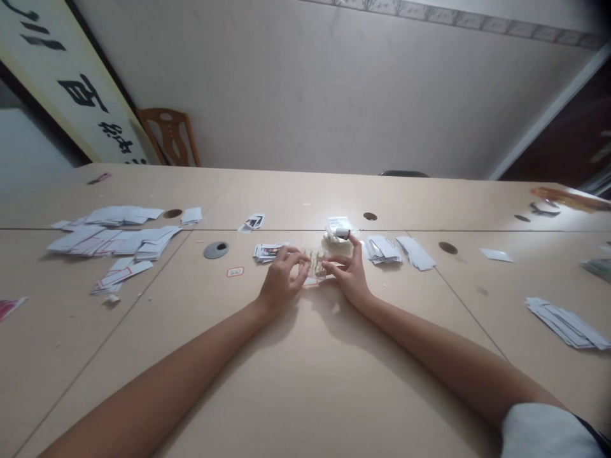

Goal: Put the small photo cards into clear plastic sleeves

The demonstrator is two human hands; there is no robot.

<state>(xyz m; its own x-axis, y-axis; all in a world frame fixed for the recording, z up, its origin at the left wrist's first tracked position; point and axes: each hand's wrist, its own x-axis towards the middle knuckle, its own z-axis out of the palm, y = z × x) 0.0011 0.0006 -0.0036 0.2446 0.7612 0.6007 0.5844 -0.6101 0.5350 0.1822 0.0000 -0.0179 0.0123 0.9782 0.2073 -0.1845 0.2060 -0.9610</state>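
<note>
Both my hands meet at the middle of a pale wooden table (pixel 305 381). My left hand (pixel 281 280) and my right hand (pixel 351 275) pinch the two ends of a small clear packet (pixel 315 264) that lies flat on the table. Fingers of both hands are curled onto it. A small stack of cards (pixel 266 252) lies just left of my left hand. A clear bag with a small dark-and-white item (pixel 338 229) sits just behind the packet. More white cards (pixel 382 249) lie to the right of my right hand.
Large spread of white cards (pixel 114 242) at the left, another stack (pixel 568 324) at the right. A grey cable-hole cap (pixel 216 250) and a small red-edged label (pixel 235 271) lie left of centre. Wooden chair (pixel 169 137) stands behind the table by the wall.
</note>
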